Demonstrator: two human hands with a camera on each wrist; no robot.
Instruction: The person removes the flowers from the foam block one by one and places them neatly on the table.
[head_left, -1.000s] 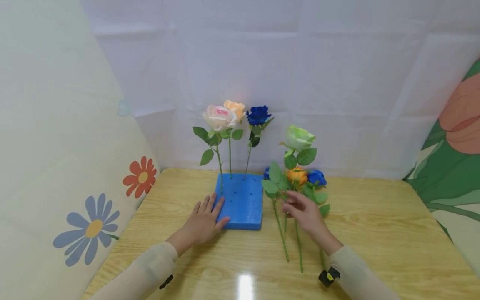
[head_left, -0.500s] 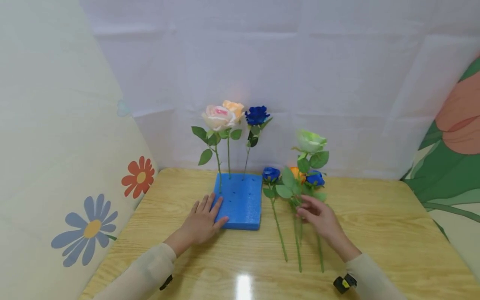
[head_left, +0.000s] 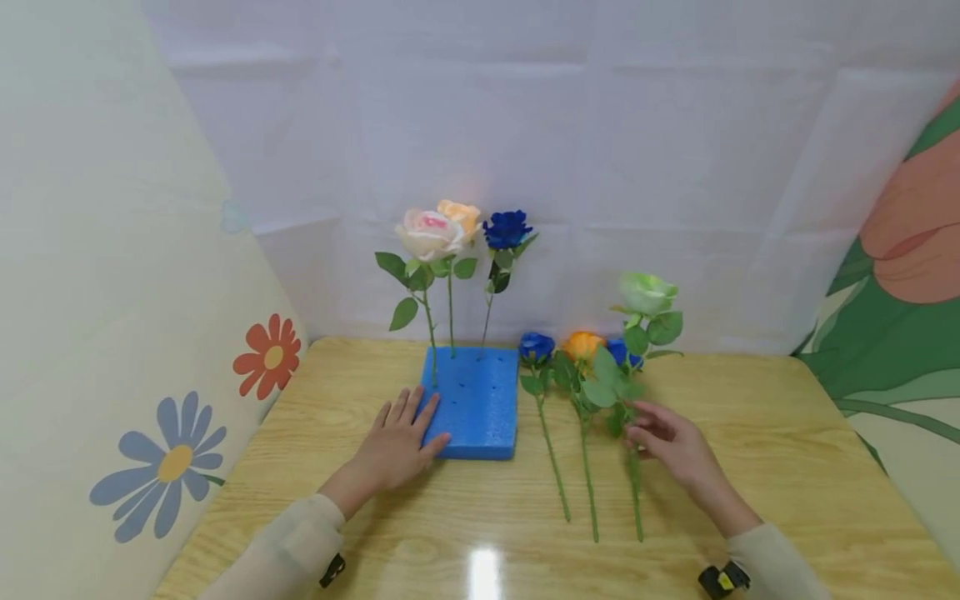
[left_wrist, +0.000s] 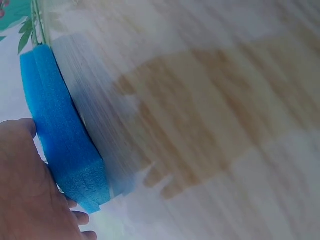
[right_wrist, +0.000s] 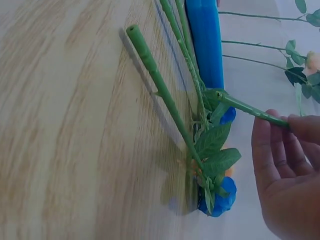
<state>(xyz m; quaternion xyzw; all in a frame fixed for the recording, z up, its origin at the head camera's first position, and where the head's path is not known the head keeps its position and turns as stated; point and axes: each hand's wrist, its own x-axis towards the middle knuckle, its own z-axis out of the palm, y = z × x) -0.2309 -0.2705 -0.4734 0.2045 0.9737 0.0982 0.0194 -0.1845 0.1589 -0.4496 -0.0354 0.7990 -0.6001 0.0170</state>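
Note:
A pale green rose [head_left: 648,293] stands nearly upright at the right, above the flowers lying on the table. My right hand [head_left: 678,450] pinches its stem [right_wrist: 250,111] between thumb and fingertips, and the cut end sticks out past them in the right wrist view. My left hand [head_left: 393,450] lies with straight fingers on the left edge of a blue foam block [head_left: 476,425]. A pink-white rose [head_left: 429,237], a peach rose [head_left: 461,215] and a dark blue rose [head_left: 507,229] stand in the block, whose top shows several small holes.
To the right of the block, a blue rose [head_left: 536,347], an orange rose [head_left: 582,343] and another blue rose [right_wrist: 220,197] lie on the wooden table [head_left: 750,450], stems toward the front. A white cloth [head_left: 675,150] hangs behind the table, with flower-printed panels at both sides.
My right hand has moved right with the green rose, which now sits lower and farther from the block, uncovering the lying blue and orange roses. The left hand stays on the block.

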